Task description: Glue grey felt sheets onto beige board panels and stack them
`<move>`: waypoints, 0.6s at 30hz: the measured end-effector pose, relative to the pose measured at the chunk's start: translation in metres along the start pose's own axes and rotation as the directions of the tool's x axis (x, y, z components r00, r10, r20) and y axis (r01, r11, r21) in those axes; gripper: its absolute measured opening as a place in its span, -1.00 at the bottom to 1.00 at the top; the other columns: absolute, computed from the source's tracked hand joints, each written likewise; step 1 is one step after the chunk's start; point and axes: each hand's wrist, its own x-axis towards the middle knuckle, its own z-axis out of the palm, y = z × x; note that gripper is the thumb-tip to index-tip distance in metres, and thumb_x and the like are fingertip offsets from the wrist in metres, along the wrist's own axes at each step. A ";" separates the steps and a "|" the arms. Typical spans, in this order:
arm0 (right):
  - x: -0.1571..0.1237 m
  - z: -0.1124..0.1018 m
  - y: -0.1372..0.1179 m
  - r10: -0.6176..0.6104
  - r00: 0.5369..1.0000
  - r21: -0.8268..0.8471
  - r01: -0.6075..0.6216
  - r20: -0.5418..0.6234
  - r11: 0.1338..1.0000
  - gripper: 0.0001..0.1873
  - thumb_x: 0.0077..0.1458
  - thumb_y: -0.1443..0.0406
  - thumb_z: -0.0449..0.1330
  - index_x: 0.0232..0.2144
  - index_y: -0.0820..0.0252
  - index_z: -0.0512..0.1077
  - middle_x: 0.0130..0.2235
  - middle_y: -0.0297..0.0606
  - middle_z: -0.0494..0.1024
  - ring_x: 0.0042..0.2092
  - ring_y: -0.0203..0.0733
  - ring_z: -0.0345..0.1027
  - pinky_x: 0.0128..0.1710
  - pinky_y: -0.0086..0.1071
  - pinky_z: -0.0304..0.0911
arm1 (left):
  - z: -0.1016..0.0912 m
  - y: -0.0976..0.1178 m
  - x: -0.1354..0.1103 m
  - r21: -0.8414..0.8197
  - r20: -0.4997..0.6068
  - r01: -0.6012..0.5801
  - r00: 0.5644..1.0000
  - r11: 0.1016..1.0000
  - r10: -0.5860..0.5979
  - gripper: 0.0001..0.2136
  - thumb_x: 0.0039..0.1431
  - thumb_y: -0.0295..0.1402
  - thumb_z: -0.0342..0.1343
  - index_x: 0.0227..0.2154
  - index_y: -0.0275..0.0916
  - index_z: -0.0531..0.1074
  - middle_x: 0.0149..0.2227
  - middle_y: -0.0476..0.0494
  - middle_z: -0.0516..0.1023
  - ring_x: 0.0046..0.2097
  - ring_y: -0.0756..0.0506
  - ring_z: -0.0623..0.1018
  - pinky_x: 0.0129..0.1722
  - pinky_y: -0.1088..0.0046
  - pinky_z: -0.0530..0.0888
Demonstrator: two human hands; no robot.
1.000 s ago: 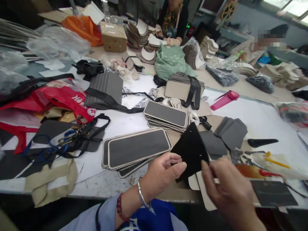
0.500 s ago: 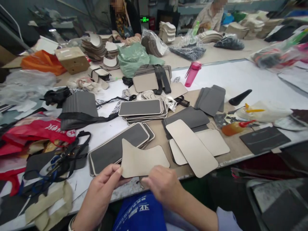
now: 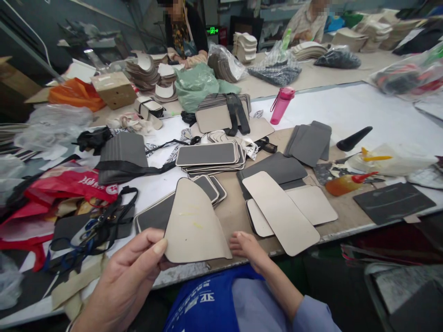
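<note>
My left hand (image 3: 129,272) pinches a beige, roughly triangular cut piece (image 3: 192,226) by its lower left edge and holds it up over the table's front edge. My right hand (image 3: 247,246) rests at the table edge just right of that piece, fingers curled, with nothing visible in them. Behind the piece lie stacks of dark rounded panels with beige borders (image 3: 209,154). To the right lie beige rounded panels (image 3: 280,212) on a brown board.
Scissors with blue handles (image 3: 92,230) and black straps lie at the left by a red bag (image 3: 69,182). A pink bottle (image 3: 281,105), glue bottles (image 3: 346,183) and grey sheets (image 3: 309,143) sit to the right. Other people work at the far side of the table.
The piece has been turned over from its black side to its beige side and rotated point-up. My right hand has let go of it and dropped to the table edge.
</note>
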 end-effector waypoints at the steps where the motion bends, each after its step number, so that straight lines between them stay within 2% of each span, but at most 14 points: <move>1: -0.001 0.005 -0.002 0.049 0.997 0.055 -0.052 0.056 0.997 -0.70 0.03 0.13 -0.01 -0.39 0.25 0.36 -0.46 -0.16 0.48 -0.44 -0.21 0.39 -0.40 -0.29 0.32 | -0.003 0.001 -0.001 -0.017 -0.014 0.000 1.000 1.000 0.000 -0.76 -0.20 -0.14 0.24 -0.58 -0.22 0.46 -0.54 -0.09 0.46 -0.39 -0.15 0.49 -0.45 0.33 0.51; 3: -0.005 0.011 -0.008 0.111 0.983 0.121 -0.128 0.143 0.984 -0.71 0.02 0.15 0.00 -0.41 0.26 0.36 -0.45 -0.13 0.50 -0.43 -0.19 0.41 -0.38 -0.29 0.32 | -0.014 0.000 -0.003 -0.053 -0.067 0.002 0.998 0.999 -0.005 -0.76 -0.21 -0.13 0.24 -0.59 -0.21 0.46 -0.53 -0.10 0.47 -0.41 -0.14 0.49 -0.46 0.34 0.51; 6: -0.012 0.012 -0.019 0.133 0.969 0.194 -0.174 0.209 0.965 -0.72 -0.01 0.12 0.06 -0.40 0.23 0.37 -0.39 -0.15 0.52 -0.36 -0.17 0.42 -0.34 -0.31 0.31 | -0.041 -0.008 -0.007 -0.105 -0.159 0.012 0.987 0.994 -0.029 -0.77 -0.22 -0.16 0.25 -0.55 -0.20 0.46 -0.51 -0.08 0.48 -0.44 -0.10 0.47 -0.47 0.39 0.50; 9: -0.011 0.006 -0.038 0.125 0.974 0.300 -0.179 0.191 0.937 -0.73 -0.09 0.13 0.17 -0.39 0.21 0.40 -0.37 -0.21 0.53 -0.34 -0.17 0.41 -0.33 -0.35 0.29 | -0.073 -0.019 -0.010 -0.157 -0.270 0.032 0.960 0.987 -0.074 -0.77 -0.23 -0.18 0.27 -0.51 -0.20 0.46 -0.50 -0.04 0.49 -0.45 -0.05 0.45 -0.51 0.48 0.48; 11: 0.000 0.004 -0.054 0.074 0.988 0.312 -0.114 0.136 0.943 -0.71 -0.15 0.15 0.23 -0.38 0.22 0.42 -0.38 -0.22 0.53 -0.35 -0.19 0.39 -0.34 -0.38 0.27 | -0.093 -0.029 -0.009 -0.169 -0.345 0.035 0.934 0.985 -0.093 -0.74 -0.25 -0.18 0.28 -0.48 -0.21 0.47 -0.47 -0.04 0.51 -0.42 -0.05 0.46 -0.48 0.50 0.48; 12: 0.008 0.005 -0.064 0.028 0.994 0.269 -0.056 0.108 0.962 -0.69 -0.16 0.13 0.24 -0.38 0.23 0.43 -0.38 -0.23 0.53 -0.35 -0.19 0.38 -0.35 -0.39 0.27 | -0.102 -0.035 -0.006 -0.166 -0.371 0.033 0.924 0.986 -0.093 -0.73 -0.26 -0.19 0.29 -0.47 -0.22 0.47 -0.44 -0.04 0.52 -0.38 -0.06 0.47 -0.44 0.50 0.49; 14: 0.031 0.010 -0.085 -0.112 0.991 0.054 0.109 0.067 0.993 -0.62 -0.14 0.06 0.19 -0.37 0.26 0.44 -0.40 -0.22 0.52 -0.38 -0.19 0.36 -0.40 -0.39 0.24 | -0.116 -0.051 0.004 -0.152 -0.418 0.015 0.905 0.988 -0.078 -0.70 -0.30 -0.19 0.31 -0.47 -0.23 0.48 -0.40 -0.05 0.53 -0.31 -0.08 0.48 -0.33 0.48 0.49; 16: 0.056 0.021 -0.105 -0.259 0.964 -0.207 0.266 0.059 0.942 -0.57 -0.10 0.01 0.11 -0.39 0.28 0.44 -0.45 -0.22 0.50 -0.41 -0.20 0.32 -0.45 -0.39 0.20 | -0.127 -0.072 0.018 -0.134 -0.453 0.021 0.888 0.991 -0.080 -0.67 -0.33 -0.16 0.31 -0.47 -0.25 0.49 -0.39 -0.06 0.54 -0.26 -0.09 0.49 -0.24 0.45 0.47; 18: 0.080 0.033 -0.121 -0.369 0.927 -0.382 0.368 0.074 0.848 -0.56 -0.09 0.01 0.06 -0.44 0.28 0.44 -0.45 -0.24 0.48 -0.40 -0.20 0.30 -0.43 -0.40 0.17 | -0.136 -0.097 0.033 -0.089 -0.484 0.060 0.870 0.994 -0.096 -0.63 -0.33 -0.11 0.29 -0.46 -0.27 0.49 -0.39 -0.08 0.54 -0.25 -0.10 0.49 -0.22 0.44 0.46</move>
